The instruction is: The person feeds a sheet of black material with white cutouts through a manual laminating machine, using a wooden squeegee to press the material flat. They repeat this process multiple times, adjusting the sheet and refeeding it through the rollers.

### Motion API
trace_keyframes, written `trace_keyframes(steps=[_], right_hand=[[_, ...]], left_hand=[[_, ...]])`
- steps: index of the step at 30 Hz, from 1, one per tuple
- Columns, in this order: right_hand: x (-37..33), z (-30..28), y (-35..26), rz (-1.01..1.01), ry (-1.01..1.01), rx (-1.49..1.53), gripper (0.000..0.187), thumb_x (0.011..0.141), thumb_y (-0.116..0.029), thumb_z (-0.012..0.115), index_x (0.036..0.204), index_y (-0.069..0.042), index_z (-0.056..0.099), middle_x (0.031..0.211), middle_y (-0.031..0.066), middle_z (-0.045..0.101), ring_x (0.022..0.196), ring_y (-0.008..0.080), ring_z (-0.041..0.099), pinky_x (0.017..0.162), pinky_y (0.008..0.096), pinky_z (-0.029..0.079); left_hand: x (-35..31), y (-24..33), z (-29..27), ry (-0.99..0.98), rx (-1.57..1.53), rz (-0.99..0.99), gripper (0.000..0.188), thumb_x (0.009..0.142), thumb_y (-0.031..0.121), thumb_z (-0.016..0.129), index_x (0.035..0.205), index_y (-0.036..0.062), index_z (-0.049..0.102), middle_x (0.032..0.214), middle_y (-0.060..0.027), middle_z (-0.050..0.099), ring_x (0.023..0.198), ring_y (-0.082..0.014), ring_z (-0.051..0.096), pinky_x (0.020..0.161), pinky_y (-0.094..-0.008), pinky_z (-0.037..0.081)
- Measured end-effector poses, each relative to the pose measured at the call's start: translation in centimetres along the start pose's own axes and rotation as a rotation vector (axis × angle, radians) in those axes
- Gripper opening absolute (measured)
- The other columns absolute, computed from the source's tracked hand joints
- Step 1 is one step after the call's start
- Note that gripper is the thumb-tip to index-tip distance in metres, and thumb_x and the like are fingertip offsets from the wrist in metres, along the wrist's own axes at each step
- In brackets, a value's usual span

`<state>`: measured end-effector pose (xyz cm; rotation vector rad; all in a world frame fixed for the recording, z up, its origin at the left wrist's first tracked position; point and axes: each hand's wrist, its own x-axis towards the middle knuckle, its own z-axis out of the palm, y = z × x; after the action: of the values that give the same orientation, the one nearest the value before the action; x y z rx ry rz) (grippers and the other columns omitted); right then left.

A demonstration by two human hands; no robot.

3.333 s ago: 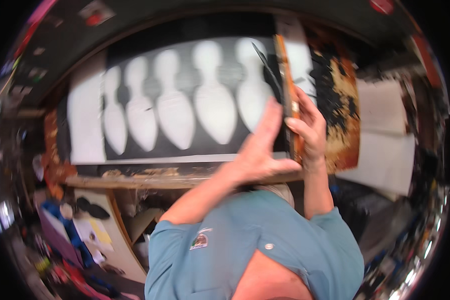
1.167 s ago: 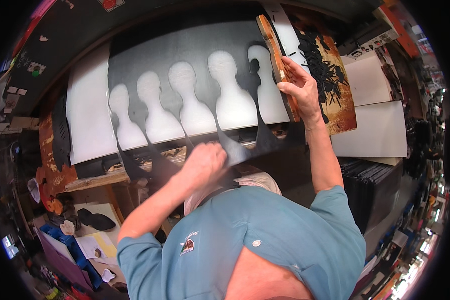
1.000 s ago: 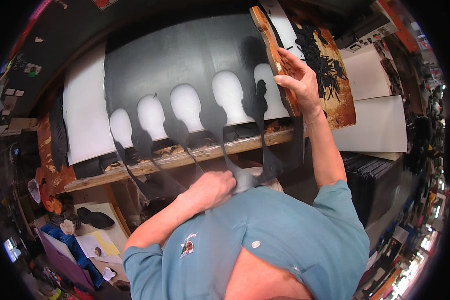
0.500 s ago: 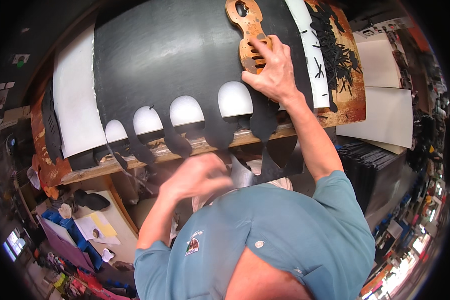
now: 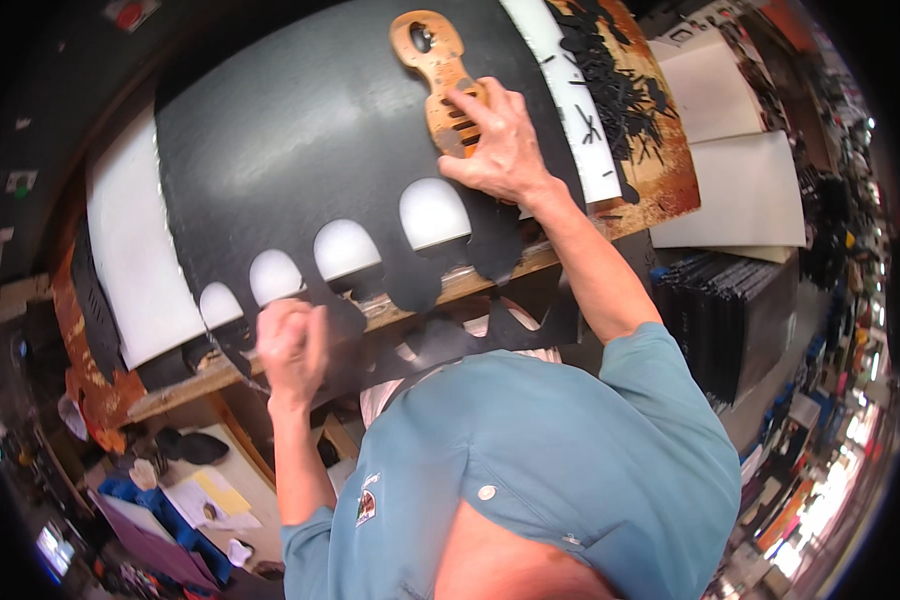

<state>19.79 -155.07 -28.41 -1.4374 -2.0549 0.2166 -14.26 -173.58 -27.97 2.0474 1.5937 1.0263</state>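
My right hand (image 5: 498, 148) rests on the near end of an orange sole-shaped cutting die (image 5: 446, 75) with slots and an oval hole. Its thumb and fingers grip the die's edges. The die lies on a large black sheet (image 5: 280, 130), whose near edge has a row of rounded cutouts showing white beneath. Over that edge, at the left, my left hand (image 5: 292, 345) is closed like a fist and blurred by motion. What it may hold is hidden. The scalloped remains of the sheet hang over the bench's near edge.
White boards lie under the black sheet, showing at its left (image 5: 135, 240). A heap of black offcuts (image 5: 615, 85) covers the bench's right side. Stacked dark sheets (image 5: 725, 325) stand to the right. A side table (image 5: 240, 455) with papers is at the lower left.
My left hand has moved left along the sheet's near edge and its fingers have closed. My right hand stays on the die. The view has shifted slightly.
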Motion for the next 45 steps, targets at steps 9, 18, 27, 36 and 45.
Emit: trace_keyframes(steps=[9,18,27,36,45], right_hand=[[1.0,-3.1,-1.7,0.307,-0.102,0.621,0.081,0.075,-0.033,0.084,0.147,-0.002,0.063,0.145,0.0202,0.059,0.123,0.0283,0.064,0.108,0.0386,0.053],[0.6,-6.1,-7.3,0.574,0.100,1.709,0.095,0.081,-0.032,0.070,0.162,0.005,0.036,0.150,0.0325,0.053,0.136,0.0446,0.059,0.121,0.0501,0.047],[0.7,-5.9,-8.9,0.514,0.118,1.859,0.106,0.080,-0.048,0.081,0.166,-0.007,0.035,0.159,0.0402,0.036,0.144,0.0558,0.046,0.125,0.0622,0.039],[-0.4,-5.1,-7.4,0.444,-0.034,2.174,0.098,0.083,-0.048,0.073,0.165,-0.009,0.038,0.154,0.0400,0.044,0.137,0.0544,0.055,0.118,0.0600,0.048],[-0.5,-2.8,-7.4,0.638,-0.214,2.399,0.112,0.082,-0.054,0.081,0.165,0.002,0.032,0.156,0.0440,0.035,0.137,0.0590,0.050,0.119,0.0639,0.046]], left_hand=[[7.0,-13.8,-3.7,0.262,0.452,-0.224,0.042,0.104,0.020,0.069,0.140,-0.0030,0.066,0.154,-0.0285,0.055,0.146,-0.0434,0.050,0.122,-0.0486,0.040],[6.7,-14.3,-3.7,0.368,0.386,-0.222,0.034,0.104,0.010,0.068,0.134,-0.0032,0.070,0.146,-0.0189,0.066,0.133,-0.0345,0.061,0.113,-0.0438,0.047],[7.2,-14.5,-4.3,0.447,0.261,-0.327,0.034,0.104,0.007,0.067,0.137,0.0003,0.070,0.144,-0.0141,0.069,0.129,-0.0299,0.062,0.110,-0.0405,0.049],[5.2,-14.8,-4.1,0.480,0.244,-0.318,0.038,0.100,-0.004,0.062,0.136,0.0023,0.071,0.136,-0.0115,0.072,0.124,-0.0274,0.065,0.108,-0.0378,0.051],[6.3,-14.7,-4.9,0.479,0.114,-0.445,0.033,0.100,-0.002,0.063,0.131,0.0037,0.074,0.132,-0.0113,0.074,0.120,-0.0240,0.066,0.104,-0.0365,0.054]])
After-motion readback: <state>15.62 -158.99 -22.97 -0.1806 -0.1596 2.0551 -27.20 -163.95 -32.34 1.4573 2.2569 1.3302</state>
